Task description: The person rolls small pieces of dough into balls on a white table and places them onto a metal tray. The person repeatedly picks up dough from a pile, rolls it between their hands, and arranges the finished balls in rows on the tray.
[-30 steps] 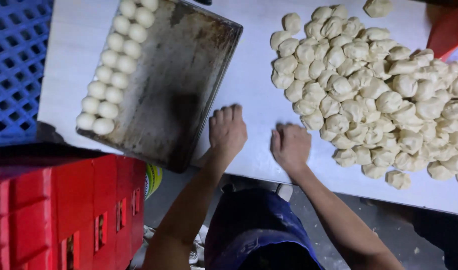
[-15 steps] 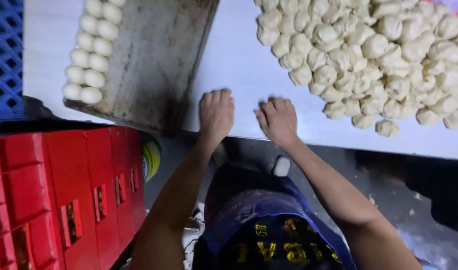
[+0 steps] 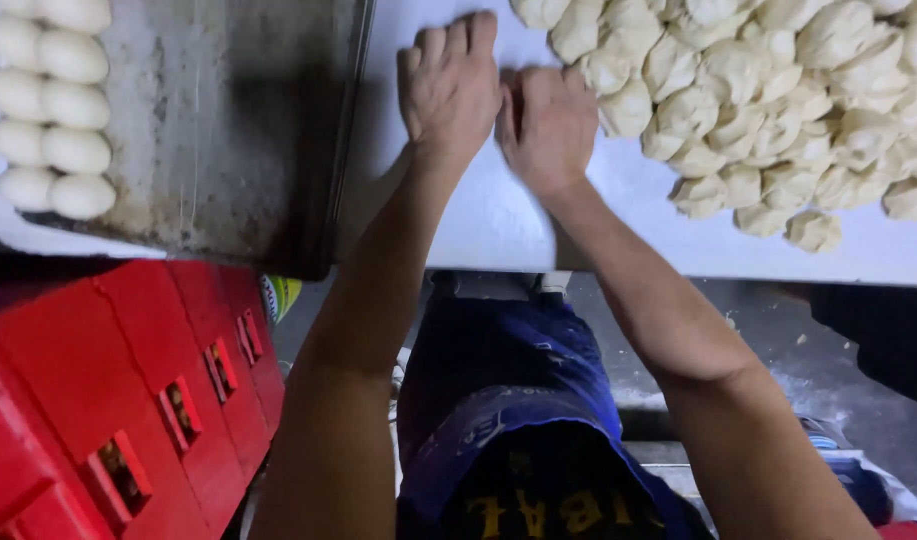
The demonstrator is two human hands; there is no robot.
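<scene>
- The large heap of pale, rough-cut dough lumps (image 3: 768, 100) lies on the white floured worktop (image 3: 498, 225), filling its upper right; its near edge sits just beside the right hand (image 3: 548, 125).
- Half a second ago the two hands lay apart, palms down on bare worktop below the heap. Now they have drawn together until they touch, side by side, right at the heap's left edge.
- The left hand (image 3: 448, 85) lies flat with fingers stretched forward and together; nothing shows under it. Its grip is not closed on anything I can see.
- The right hand is turned on edge with the fingers curled inward. It may be cupping a lump of dough against the left hand, but the fingers hide the gap, so I cannot tell whether that grip holds anything.
- The pressed-together pose, judged from this alone, reads as a piece being gathered or rolled between the palms, rather than hands resting idle.
- Containers: the dark, worn, flour-streaked metal baking tray (image 3: 228, 130) lies on the worktop left of the left hand, near but not touching. It holds a column of smooth, white, rounded dough balls (image 3: 48, 110) along its far left side; the rest of its surface is bare.
- Below the tray stand red plastic crates (image 3: 108, 400) with slotted sides; their contents do not show.
</scene>
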